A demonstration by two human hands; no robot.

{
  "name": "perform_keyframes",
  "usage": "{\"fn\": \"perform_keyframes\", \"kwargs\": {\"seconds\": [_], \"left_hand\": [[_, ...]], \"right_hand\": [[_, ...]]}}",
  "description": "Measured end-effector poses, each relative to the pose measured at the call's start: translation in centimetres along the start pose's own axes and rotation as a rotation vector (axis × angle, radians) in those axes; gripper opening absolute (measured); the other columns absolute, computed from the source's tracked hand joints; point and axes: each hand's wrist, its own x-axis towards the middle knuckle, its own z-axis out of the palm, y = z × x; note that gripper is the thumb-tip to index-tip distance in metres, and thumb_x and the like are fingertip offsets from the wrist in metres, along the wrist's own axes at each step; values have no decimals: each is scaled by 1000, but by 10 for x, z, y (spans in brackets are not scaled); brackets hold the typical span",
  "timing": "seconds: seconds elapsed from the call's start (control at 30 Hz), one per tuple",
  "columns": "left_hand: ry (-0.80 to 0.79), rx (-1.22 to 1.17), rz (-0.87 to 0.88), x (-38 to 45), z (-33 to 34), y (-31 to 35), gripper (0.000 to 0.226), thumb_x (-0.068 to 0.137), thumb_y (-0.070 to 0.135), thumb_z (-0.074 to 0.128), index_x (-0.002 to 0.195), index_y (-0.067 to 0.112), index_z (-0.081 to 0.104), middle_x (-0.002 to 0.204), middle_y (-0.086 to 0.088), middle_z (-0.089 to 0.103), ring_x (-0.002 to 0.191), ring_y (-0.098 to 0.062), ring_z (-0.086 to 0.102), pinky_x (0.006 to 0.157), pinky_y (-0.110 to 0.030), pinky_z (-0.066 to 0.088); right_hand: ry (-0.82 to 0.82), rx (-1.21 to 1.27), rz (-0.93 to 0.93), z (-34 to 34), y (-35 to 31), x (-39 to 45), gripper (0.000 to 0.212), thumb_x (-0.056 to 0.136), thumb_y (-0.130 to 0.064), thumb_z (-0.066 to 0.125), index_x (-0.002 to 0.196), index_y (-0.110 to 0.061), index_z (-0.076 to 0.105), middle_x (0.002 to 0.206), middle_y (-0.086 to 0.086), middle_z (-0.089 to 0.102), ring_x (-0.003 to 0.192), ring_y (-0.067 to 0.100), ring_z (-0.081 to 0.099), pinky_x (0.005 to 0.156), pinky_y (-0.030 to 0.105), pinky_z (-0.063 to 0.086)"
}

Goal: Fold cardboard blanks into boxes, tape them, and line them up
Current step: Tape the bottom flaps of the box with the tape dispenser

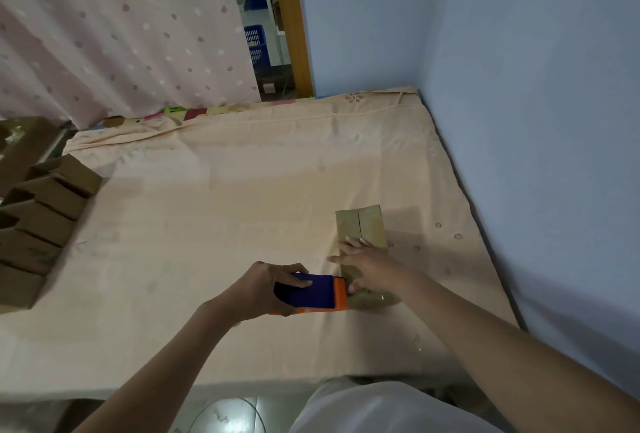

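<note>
Cardboard box (362,230) lying flat-side down toward the right edge of the mattress (214,197), flaps meeting in a centre seam. Probably light, thin and easily dented on this soft bedding, so best steadied by broad pressure beside the seam. Finished boxes (41,211) lined along the left edge. Right hand (367,261) spread flat, pressing the box. Left hand (266,289) curled round the blue-and-orange tape dispenser (311,294) at the near end.

box (362,226) brown | dispenser (311,292) blue, orange | sheet (225,224) peach, faint flowers | curtain (121,34) pink, dotted | wall (519,86) light blue | basket (255,43) blue
</note>
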Motion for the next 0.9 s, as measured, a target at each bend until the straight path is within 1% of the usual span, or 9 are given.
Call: {"fn": "perform_keyframes", "kwargs": {"seconds": [0.1, 0.2, 0.23, 0.3, 0.37, 0.47, 0.53, 0.7, 0.9], "left_hand": [[-12, -20, 6, 1, -1, 1, 48, 75, 13, 83, 120, 26, 71, 120, 25, 61, 102, -4, 63, 80, -21, 56], [-19, -44, 16, 1, -3, 3, 47, 77, 15, 83, 121, 25, 70, 120, 23, 61, 102, -4, 64, 79, -17, 54], [-22, -43, 18, 2, -5, 3, 47, 77, 15, 83, 122, 25, 70, 120, 23, 61, 101, -4, 64, 79, -16, 54], [-34, -26, 18, 2, -9, 3, 48, 77, 15, 83, 122, 26, 70, 121, 25, 61, 101, -1, 63, 78, -13, 52], [-47, -9, 13, 1, -13, 2, 50, 77, 14, 83, 123, 27, 70, 121, 25, 60, 100, 0, 62, 78, -12, 52], [-55, -11, -8, -2, -18, 2, 50, 77, 13, 83, 122, 28, 70, 121, 25, 60, 99, 0, 62, 79, -13, 52], [-50, -24, -15, -4, -19, 4, 50, 75, 12, 83, 121, 27, 71, 120, 25, 60, 95, -1, 62, 76, -13, 51], [-39, -58, -1, -10, -24, 9, 49, 73, 8, 83, 118, 24, 73, 118, 23, 62, 97, -9, 65, 78, -21, 55], [-56, -41, -54, -19, -41, 4, 50, 74, 9, 84, 119, 27, 72, 119, 29, 61, 103, -2, 63, 79, -18, 55]], "right_hand": [[-14, -18, -8, 2, 6, -4, 70, 96, -35, 63, 155, -41, 27, 167, -12, -7, 150, 10, -18, 118, 34, -7], [-16, 16, -10, 2, 15, -7, 66, 97, -35, 61, 154, -44, 29, 165, -15, -10, 146, 5, -20, 115, 31, -9], [-18, 37, -6, 3, 17, -7, 65, 97, -35, 61, 153, -45, 30, 165, -16, -11, 148, 7, -19, 117, 33, -8], [-21, 69, 11, 7, 20, -6, 65, 96, -36, 62, 152, -48, 31, 164, -19, -11, 151, 10, -17, 124, 41, -1], [-20, 84, 19, 9, 20, -5, 64, 96, -36, 63, 151, -50, 32, 164, -22, -11, 151, 10, -17, 125, 45, 3], [-22, 108, 25, 7, 19, -8, 63, 97, -35, 62, 151, -48, 33, 163, -22, -11, 148, 5, -18, 122, 39, 2], [-17, 129, 25, 7, 20, -9, 63, 97, -34, 63, 151, -48, 34, 163, -23, -10, 147, 3, -18, 122, 39, 2], [-7, 158, 24, 13, 24, -7, 63, 95, -34, 64, 149, -50, 35, 159, -27, -12, 143, -1, -20, 122, 38, 1], [-4, 131, -1, 10, 22, -9, 64, 96, -35, 63, 152, -45, 33, 159, -24, -13, 141, -2, -20, 116, 27, -5]]}}
